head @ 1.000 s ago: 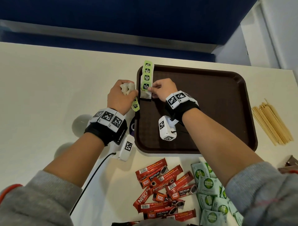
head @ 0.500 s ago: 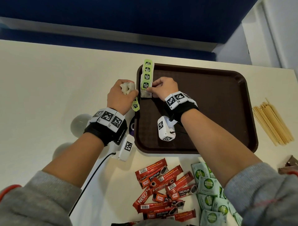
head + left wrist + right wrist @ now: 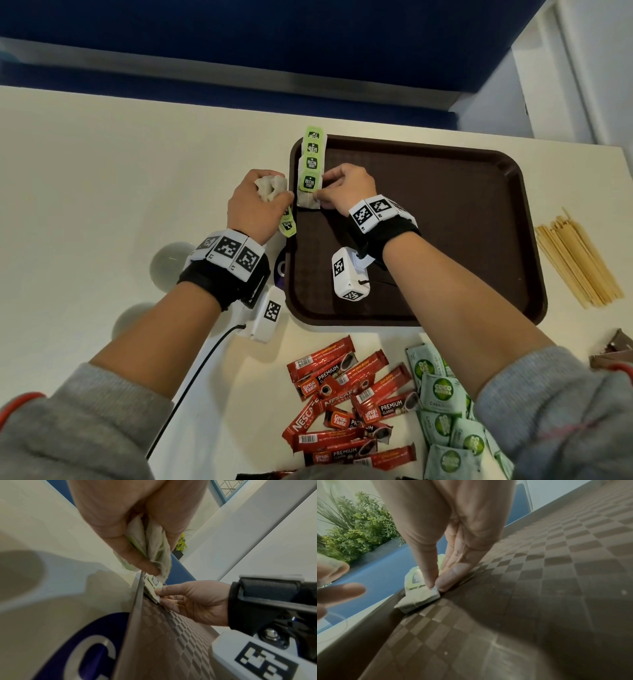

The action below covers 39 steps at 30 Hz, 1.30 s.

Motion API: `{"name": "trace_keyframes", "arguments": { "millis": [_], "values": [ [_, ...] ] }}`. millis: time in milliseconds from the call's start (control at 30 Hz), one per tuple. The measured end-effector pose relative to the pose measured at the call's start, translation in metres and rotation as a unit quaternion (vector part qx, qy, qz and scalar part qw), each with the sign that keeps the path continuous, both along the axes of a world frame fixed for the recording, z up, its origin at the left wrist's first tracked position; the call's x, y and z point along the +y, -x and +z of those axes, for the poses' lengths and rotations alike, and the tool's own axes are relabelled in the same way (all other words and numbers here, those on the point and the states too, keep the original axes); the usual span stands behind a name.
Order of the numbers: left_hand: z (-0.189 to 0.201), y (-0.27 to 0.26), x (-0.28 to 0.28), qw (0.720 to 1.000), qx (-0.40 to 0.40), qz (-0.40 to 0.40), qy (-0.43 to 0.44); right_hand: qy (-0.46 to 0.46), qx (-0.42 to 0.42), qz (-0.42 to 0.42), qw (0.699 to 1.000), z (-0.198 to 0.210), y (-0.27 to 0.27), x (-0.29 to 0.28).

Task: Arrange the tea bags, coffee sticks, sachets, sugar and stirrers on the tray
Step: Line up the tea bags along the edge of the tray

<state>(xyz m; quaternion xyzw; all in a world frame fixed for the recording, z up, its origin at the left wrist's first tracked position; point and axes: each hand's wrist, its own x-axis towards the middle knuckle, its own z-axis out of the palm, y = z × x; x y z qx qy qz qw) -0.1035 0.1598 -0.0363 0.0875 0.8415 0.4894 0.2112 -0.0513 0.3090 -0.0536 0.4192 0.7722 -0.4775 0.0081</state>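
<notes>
Head view: the right hand [image 3: 346,190] is at the 10 o'clock corner of the brown tray [image 3: 472,219], and the left hand [image 3: 255,205] is just off the tray's left rim
Step now: laying tea bags in a row along the left edge of the tray
Row so far: the row of tea bags [image 3: 311,161] runs from 12 o'clock toward 6 o'clock, each bag partly on top of the next, green tags up
Right hand fingers: thumb and first finger pinch a corner of the newest tea bag [image 3: 419,599], which lies flat against the tray's rim
Left hand fingers: curled tight round a bunch of spare tea bags [image 3: 154,547], with green tags [image 3: 287,222] hanging down at 6 o'clock from the fist
Still off the tray: red coffee sticks [image 3: 346,404] in a heap at 6 o'clock, green sachets [image 3: 445,411] beside them, wooden stirrers [image 3: 579,263] at 3 o'clock on the table
Sugar: I cannot tell which thing is the sugar
How far along: only just started, I think, since most of the tray is bare
Next move: I think the right hand should let go softly so the row stays neat, then take one more bag from the left fist and lay it just below the last one
</notes>
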Motion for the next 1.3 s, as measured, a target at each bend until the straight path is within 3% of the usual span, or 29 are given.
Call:
{"name": "trace_keyframes", "arguments": {
  "millis": [467, 800, 1300],
  "values": [
    [0.002, -0.004, 0.000, 1.000, -0.013, -0.014, -0.023, -0.004, 0.032, 0.013, 0.999, 0.013, -0.009, 0.004],
    [0.011, -0.015, -0.003, 0.998, -0.024, -0.050, -0.040, 0.089, 0.093, 0.201, 0.971, 0.043, -0.016, -0.014],
    [0.012, -0.016, -0.014, 0.992, -0.037, -0.050, -0.106, 0.115, 0.151, 0.107, 0.976, 0.048, -0.024, -0.011]
  ]
}}
